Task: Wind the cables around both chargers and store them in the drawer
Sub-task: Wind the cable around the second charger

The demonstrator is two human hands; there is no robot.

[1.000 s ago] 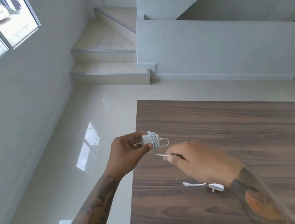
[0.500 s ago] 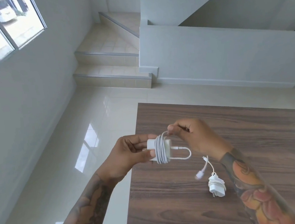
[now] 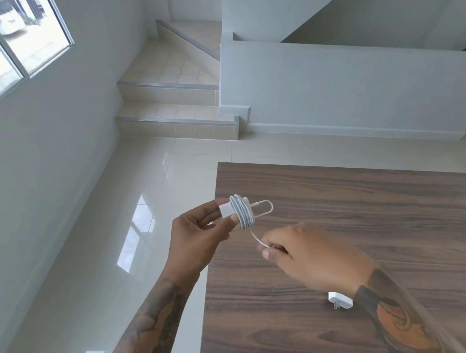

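Note:
My left hand (image 3: 200, 235) pinches a white charger (image 3: 226, 210) over the table's left edge, with several turns of white cable (image 3: 243, 212) wound round it. A short loop sticks out of the charger's right end. The cable's loose end runs down to my right hand (image 3: 309, 257), which is blurred and pinches it just below and right of the charger. A second white charger (image 3: 340, 302) lies on the wooden table (image 3: 383, 205), partly hidden behind my right wrist. No drawer is in view.
The table's left edge runs beside a glossy tiled floor (image 3: 117, 214). Tiled steps (image 3: 175, 108) and a white stair wall (image 3: 331, 89) lie beyond the table. A window (image 3: 3, 41) is at the upper left.
My right hand has dropped from above the charger to below and right of it, carrying the cable end round. The second charger is now mostly hidden by my right wrist.

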